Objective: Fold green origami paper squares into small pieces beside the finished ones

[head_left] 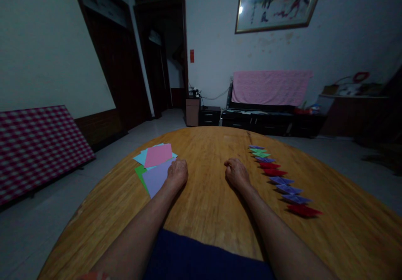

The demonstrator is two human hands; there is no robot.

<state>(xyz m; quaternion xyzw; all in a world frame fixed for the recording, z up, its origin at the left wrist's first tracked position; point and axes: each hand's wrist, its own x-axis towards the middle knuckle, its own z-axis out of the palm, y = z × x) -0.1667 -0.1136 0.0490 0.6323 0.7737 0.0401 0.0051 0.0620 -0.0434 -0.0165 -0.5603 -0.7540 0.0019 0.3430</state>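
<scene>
My left hand (178,173), its fingers curled into a loose fist, rests on the table at the right edge of a lilac paper sheet (155,178). Nothing shows in its grip. A pink sheet (158,155) lies above the lilac one, overlapping light blue paper (140,157), and a green sheet (141,173) peeks out at the left. My right hand (238,173) is also loosely closed on the wood, with no object visible in it. To its right runs a slanted row of small folded paper shapes with pointed ends, among them red (304,211), purple (296,199) and green (259,151) ones.
Everything lies on a round wooden table (207,146). Beyond it stand a low black cabinet (270,123) and a pink cloth (271,88) draped over something. A red-and-white checked panel (40,146) is at the left. A framed picture (279,5) hangs on the wall.
</scene>
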